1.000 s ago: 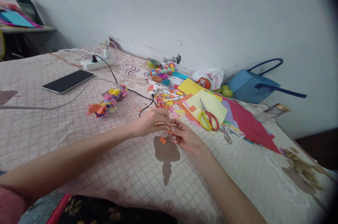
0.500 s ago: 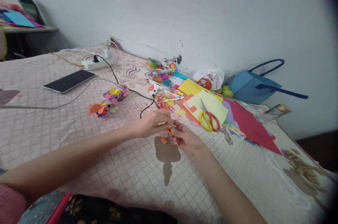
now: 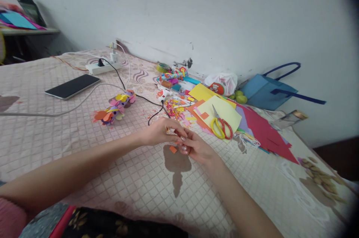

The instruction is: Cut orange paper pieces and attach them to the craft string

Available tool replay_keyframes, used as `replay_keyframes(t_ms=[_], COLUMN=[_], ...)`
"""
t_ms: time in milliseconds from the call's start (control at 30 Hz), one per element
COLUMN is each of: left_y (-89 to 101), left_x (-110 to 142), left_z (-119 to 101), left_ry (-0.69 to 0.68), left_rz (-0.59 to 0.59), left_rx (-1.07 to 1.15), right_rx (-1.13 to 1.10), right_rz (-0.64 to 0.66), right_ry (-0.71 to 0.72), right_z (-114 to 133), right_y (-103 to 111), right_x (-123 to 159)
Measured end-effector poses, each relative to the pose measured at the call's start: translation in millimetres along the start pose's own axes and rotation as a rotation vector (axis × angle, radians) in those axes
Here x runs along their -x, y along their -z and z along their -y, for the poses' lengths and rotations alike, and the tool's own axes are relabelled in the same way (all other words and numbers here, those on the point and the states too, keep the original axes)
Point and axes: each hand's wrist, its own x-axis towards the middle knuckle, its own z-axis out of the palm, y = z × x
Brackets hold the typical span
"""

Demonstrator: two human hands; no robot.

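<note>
My left hand (image 3: pixel 160 132) and my right hand (image 3: pixel 198 148) meet over the table, fingertips pressed together. Both pinch a small orange paper piece (image 3: pixel 178 142), which the fingers almost wholly cover. Just below them a second orange paper scrap (image 3: pixel 172 149) lies on the patterned tablecloth (image 3: pixel 134 189). To the left of my hands rests a purple roll covered with coloured paper petals (image 3: pixel 119 107). Scissors (image 3: pixel 220 126) with one yellow and one red handle lie on a pale yellow sheet (image 3: pixel 234 113), right of my right hand.
Beyond my hands are a white glue gun (image 3: pixel 163 95) with a black cord and many paper scraps (image 3: pixel 179 109). A tablet (image 3: pixel 73 86) and a power strip (image 3: pixel 102 67) sit at left. Red sheets (image 3: pixel 269 133), white string (image 3: pixel 248 140) and a blue bag (image 3: pixel 269 92) are at right.
My fingers have closed in further around the orange piece, which showed more clearly before. The left fingertips have moved slightly toward the right hand. The other things lie as before.
</note>
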Motion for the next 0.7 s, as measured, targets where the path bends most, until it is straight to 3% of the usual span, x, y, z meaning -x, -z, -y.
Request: replay_keyframes(t_ms=[533,700], left_y=[-4.1,-2.5], left_x=[0.3,-0.3], left_z=[-1.3,2.6], left_ry=[0.038,0.033], left_rz=[-0.087,-0.065], left_rx=[0.01,0.049], right_rx=[0.023,0.006], right_rz=[0.024,0.027], right_ry=[0.009,0.015], right_z=[-0.2,-1.2], right_y=[-1.2,-0.2], right_x=[0.8,1.4])
